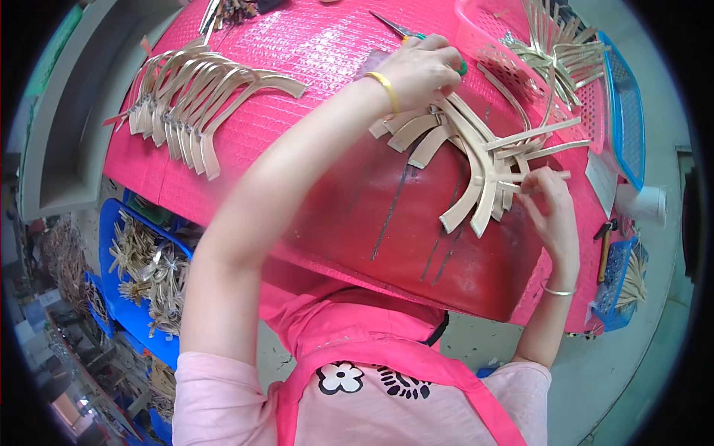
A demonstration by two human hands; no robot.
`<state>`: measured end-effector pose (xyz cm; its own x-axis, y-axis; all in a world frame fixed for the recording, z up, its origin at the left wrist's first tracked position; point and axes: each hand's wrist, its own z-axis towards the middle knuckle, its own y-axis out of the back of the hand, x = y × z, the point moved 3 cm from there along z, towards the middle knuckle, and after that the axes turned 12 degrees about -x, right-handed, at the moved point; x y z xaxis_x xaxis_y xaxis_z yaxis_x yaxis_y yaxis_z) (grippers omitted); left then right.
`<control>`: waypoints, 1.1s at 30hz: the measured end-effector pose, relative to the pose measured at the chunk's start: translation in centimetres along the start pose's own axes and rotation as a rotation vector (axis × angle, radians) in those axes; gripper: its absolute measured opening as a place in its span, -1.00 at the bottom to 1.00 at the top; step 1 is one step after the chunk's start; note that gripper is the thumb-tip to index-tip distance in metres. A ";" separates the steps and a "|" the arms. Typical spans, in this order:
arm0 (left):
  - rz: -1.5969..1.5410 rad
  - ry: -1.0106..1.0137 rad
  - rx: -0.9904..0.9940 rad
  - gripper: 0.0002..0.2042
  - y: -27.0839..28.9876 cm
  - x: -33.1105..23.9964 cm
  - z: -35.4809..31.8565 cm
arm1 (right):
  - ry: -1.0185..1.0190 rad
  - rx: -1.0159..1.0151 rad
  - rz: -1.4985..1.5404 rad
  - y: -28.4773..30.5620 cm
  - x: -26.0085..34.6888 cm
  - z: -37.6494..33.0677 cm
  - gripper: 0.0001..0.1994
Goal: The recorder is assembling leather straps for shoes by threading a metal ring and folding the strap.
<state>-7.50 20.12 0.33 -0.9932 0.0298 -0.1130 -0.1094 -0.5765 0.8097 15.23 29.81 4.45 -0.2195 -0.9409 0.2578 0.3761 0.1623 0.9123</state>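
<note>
Beige strap pieces (483, 175), each branching into narrow strips, lie overlapped in a fan on a dark red mat (349, 215). At their far end is my left hand (424, 70), its fingers curled. Behind those fingers, scissors (401, 28) with green handles are partly covered; whether the hand grips them or a strap end is hidden. On the right, my right hand (550, 212) closes thumb and fingers on a narrow end of a beige strap piece.
A row of similar strap pieces (186, 111) lies on the pink table cover (327, 44) at left. Pink (483, 44) and blue (625, 111) baskets stand at the far right, near a white roll (645, 204). A blue bin (111, 245) with bundled straps sits at the lower left.
</note>
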 end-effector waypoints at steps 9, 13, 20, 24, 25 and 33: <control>-0.087 -0.062 0.083 -0.85 -0.3 -0.4 -0.4 | 0.017 0.009 0.244 0.3 1.2 -1.7 -0.81; -0.118 0.016 -0.008 -0.85 0.1 -0.3 -1.2 | -0.236 0.034 0.324 -0.3 1.6 -1.7 -0.79; -0.101 -0.019 -0.028 -0.84 0.7 -1.1 -1.2 | 0.122 -0.031 0.035 -2.7 1.0 -1.2 -0.81; -0.322 0.037 -0.133 -0.86 3.1 -1.1 -1.7 | 0.088 -0.129 0.169 -2.3 1.6 -1.1 -0.85; -0.428 0.152 -0.067 -0.88 3.6 -1.2 -1.8 | 0.098 -0.043 0.125 -2.6 1.2 -1.0 -0.86; -0.762 1.047 0.398 -0.88 8.7 -1.5 -8.6 | -0.116 -0.045 0.463 2.9 2.8 -3.5 -0.68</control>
<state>-6.64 8.02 2.64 -0.2038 -0.5002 -0.8416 -0.7954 -0.4166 0.4402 18.84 26.61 6.75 -0.1179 -0.7328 0.6701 0.4964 0.5410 0.6789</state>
